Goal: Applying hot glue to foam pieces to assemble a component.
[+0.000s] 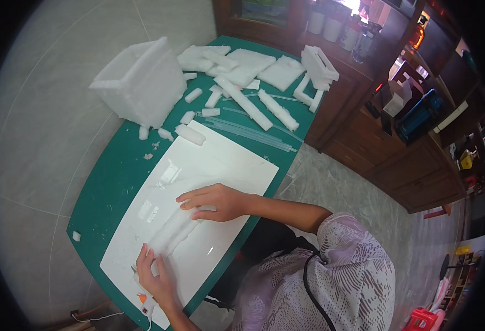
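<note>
A white foam strip [173, 230] lies slantwise on a glossy white board [226, 165]. At its far end my right hand [216, 203] is closed over it, fingers on one side and thumb on the other. My left hand [155, 276] rests at the near end, its fingers stretched out and apart, touching the foam. Beside the left wrist is a white corded device [145, 310] with an orange part; the hand partly hides it, and I cannot tell its kind.
The board lies on a green table [102, 220]. At the far left stands a white open foam box [143, 83]. Foam sheets [248, 63], foam blocks and long translucent sticks [248, 132] cover the far end. Wooden cabinets [358, 132] stand beyond the table, at right.
</note>
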`<state>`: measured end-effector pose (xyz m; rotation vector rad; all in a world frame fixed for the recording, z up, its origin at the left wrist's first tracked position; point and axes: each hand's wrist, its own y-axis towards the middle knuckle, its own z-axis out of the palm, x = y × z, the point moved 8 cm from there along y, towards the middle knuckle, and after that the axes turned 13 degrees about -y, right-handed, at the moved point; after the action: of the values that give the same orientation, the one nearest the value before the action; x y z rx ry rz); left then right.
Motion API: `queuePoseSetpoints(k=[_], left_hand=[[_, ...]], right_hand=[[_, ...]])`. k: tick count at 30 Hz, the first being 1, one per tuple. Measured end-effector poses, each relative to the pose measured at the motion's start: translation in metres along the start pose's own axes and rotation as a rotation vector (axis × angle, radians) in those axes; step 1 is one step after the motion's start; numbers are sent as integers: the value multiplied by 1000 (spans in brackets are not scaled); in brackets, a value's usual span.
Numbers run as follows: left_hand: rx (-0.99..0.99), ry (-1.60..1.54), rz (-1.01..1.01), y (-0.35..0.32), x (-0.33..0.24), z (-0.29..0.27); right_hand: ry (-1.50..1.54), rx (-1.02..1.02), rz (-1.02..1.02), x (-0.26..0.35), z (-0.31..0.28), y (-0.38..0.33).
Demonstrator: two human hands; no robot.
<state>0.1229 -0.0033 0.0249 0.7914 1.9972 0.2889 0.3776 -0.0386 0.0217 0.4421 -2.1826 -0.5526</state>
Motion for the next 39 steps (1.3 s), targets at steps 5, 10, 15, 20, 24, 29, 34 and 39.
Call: queuePoseSetpoints(k=[5, 10, 15, 20, 24, 29, 34, 39], left_hand=[[15, 19, 20, 1, 3, 1], [-4, -30, -56, 1, 7, 0], [-6, -36, -85, 0, 7, -1], [-14, -43, -61, 0, 7, -1], [-8, -43, -54, 2, 3, 1], [-12, -33, -61, 0, 2, 1], [-44, -13, -71, -4, -2, -10], [-12, -144, -36, 12, -2, 4]], right_hand=[[10, -1, -1, 0, -3, 1], [-4, -58, -43, 2, -6, 0], [-18, -19, -35, 1, -3, 1], [10, 17, 0, 0, -1, 2], [1, -14, -16, 1, -5, 0], [-22, -34, -49, 4, -6, -1], [-29, -1, -41, 2, 9, 4], [-153, 17, 32, 0, -17, 3]])
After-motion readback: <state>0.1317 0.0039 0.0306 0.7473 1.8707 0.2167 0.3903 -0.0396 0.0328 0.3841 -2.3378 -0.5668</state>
